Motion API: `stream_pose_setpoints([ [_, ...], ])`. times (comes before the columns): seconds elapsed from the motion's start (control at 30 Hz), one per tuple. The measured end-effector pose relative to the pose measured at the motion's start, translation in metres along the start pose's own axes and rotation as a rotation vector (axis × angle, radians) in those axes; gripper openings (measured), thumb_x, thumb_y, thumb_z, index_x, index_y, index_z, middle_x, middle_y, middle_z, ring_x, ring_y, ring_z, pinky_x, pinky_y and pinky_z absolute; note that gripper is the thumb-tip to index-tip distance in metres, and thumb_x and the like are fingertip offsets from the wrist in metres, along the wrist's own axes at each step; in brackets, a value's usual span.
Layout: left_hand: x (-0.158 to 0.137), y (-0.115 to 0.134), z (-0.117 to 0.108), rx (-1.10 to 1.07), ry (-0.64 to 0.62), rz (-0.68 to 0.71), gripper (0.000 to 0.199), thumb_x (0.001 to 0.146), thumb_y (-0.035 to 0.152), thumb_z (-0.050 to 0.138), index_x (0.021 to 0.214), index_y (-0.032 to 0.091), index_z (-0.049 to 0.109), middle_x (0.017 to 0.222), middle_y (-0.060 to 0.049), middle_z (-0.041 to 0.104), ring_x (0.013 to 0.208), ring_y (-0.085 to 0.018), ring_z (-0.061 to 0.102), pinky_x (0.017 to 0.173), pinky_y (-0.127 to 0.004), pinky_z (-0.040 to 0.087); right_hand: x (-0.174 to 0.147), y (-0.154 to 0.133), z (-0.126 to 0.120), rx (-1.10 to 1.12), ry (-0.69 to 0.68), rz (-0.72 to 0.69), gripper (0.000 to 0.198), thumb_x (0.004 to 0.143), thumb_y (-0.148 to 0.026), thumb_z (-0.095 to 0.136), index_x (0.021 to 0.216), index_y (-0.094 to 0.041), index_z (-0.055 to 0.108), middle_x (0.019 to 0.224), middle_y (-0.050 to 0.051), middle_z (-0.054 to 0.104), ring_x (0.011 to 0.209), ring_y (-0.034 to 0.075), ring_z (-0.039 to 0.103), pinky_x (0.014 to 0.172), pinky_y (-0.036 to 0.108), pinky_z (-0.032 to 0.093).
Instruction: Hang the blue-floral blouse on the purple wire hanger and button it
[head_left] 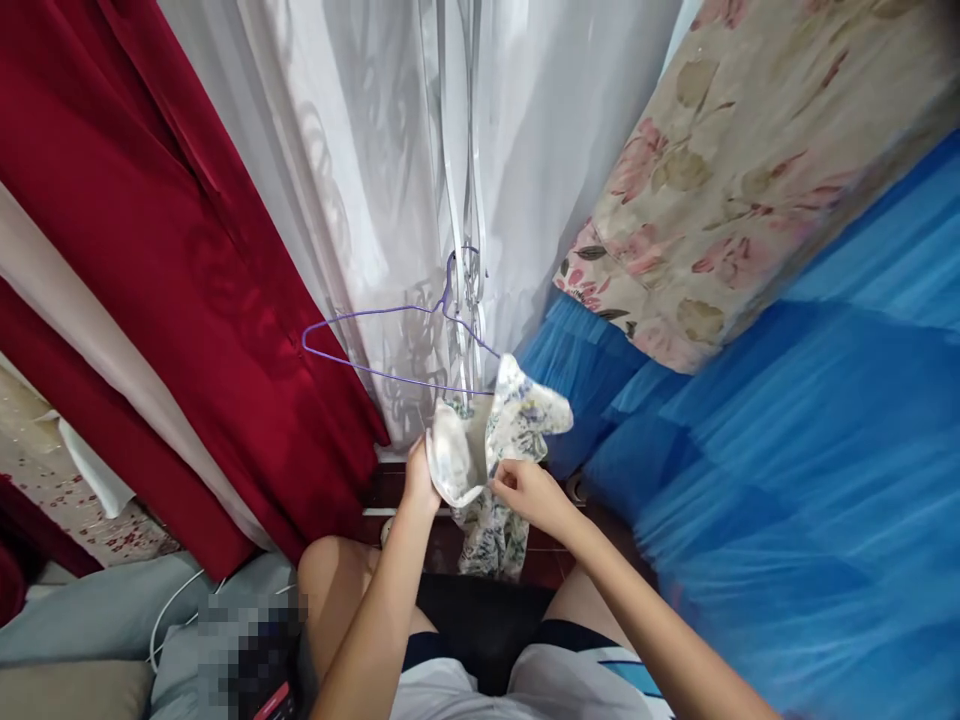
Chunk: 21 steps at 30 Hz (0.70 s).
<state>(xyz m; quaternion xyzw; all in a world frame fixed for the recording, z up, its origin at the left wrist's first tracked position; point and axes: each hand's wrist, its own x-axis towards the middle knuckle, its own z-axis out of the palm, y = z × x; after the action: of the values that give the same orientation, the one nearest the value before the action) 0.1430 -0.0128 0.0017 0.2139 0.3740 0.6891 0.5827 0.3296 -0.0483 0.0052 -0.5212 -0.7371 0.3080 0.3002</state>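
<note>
A white garment with a blue-green floral print [517, 415] hangs from a thin purple hanger [375, 372], draped over its right end. My left hand [422, 478] is closed on the garment's left side, by a pale, cup-like part with a white edge; most of its fingers are behind the cloth. On the other side, my right hand [525, 490] pinches the garment's edge, thumb and fingertips together. The lower part of the garment dangles below both hands. The hanger's hook is caught on white straps [471, 180] that come down from above.
Red cloth [165, 230] hangs at the left and white cloth [375, 130] behind the hanger. Floral beige fabric [712, 230] and blue tulle [750, 480] are on the right. Grey cushions [112, 605] lie lower left, with a white cable [161, 620] over them.
</note>
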Motion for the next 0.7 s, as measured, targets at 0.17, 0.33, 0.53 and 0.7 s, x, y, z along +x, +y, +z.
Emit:
stream_pose_setpoints([
  [0.17,-0.04,-0.013,0.036,0.149,-0.336,0.056,0.028,0.081,0.044,0.067,0.079,0.016,0.06,0.083,-0.005,0.064,0.078,-0.017,0.062,0.076,-0.029,0.049,-0.014,-0.011,-0.016,0.208,-0.152,-0.2,0.031,0.088,-0.046,0.06,0.104,-0.02,0.065,0.104,0.007,0.068,0.097,0.026,0.062,0.089,0.037,0.046],
  [0.33,-0.056,0.0,0.051,0.569,-0.561,0.352,0.033,0.09,0.033,0.059,0.121,0.023,0.062,0.12,-0.009,0.064,0.111,-0.022,0.058,0.1,-0.036,0.043,-0.017,-0.018,-0.023,0.637,-0.148,-0.062,0.036,0.081,-0.048,0.07,0.102,-0.019,0.066,0.096,0.005,0.069,0.091,0.026,0.063,0.087,0.038,0.049],
  [0.53,-0.054,0.017,0.044,0.88,-0.726,0.384,0.075,0.074,0.014,0.069,0.143,0.03,0.047,0.14,-0.009,0.052,0.125,-0.027,0.048,0.111,-0.044,0.033,-0.027,-0.028,-0.071,0.875,-0.313,0.161,0.026,0.077,-0.04,0.073,0.085,-0.016,0.068,0.075,0.002,0.067,0.064,0.015,0.06,0.064,0.026,0.048],
  [0.7,-0.053,0.006,0.044,0.714,-1.15,0.059,0.034,0.073,0.022,0.072,0.107,0.017,0.069,0.103,-0.009,0.066,0.096,-0.024,0.06,0.09,-0.036,0.047,-0.032,-0.039,-0.146,0.504,-0.588,0.046,0.028,0.075,-0.038,0.077,0.067,-0.012,0.069,0.061,0.002,0.064,0.053,0.012,0.054,0.051,0.023,0.043],
])
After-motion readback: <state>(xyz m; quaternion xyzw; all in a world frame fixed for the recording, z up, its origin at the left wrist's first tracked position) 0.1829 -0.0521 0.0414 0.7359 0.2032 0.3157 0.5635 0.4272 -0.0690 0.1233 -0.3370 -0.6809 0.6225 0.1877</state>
